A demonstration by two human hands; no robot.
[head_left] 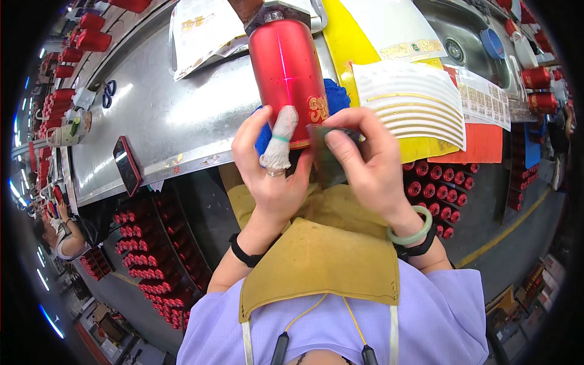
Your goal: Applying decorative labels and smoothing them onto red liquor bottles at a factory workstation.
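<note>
A shiny red bottle [283, 64] lies across the metal bench with its near end toward me. Gold lettering [318, 108] sits on its lower right side, and a thin bright cross of light falls on its middle. My left hand [271, 173] grips the bottle's near end, one finger wrapped in a white cloth cover with a green band. In a pinch of thumb and fingers, my right hand [368, 161] holds a thin dark flat scraper [325, 149] by the bottle's near right edge. A blue cloth [336, 97] shows under the bottle.
Decal sheets [407, 100] lie on a yellow board [340, 45] to the right, near a sink [457, 36]. A phone [126, 165] and scissors [109, 94] rest on the left bench. Several red bottles [439, 190] stand in racks below; another person [70, 240] is far left.
</note>
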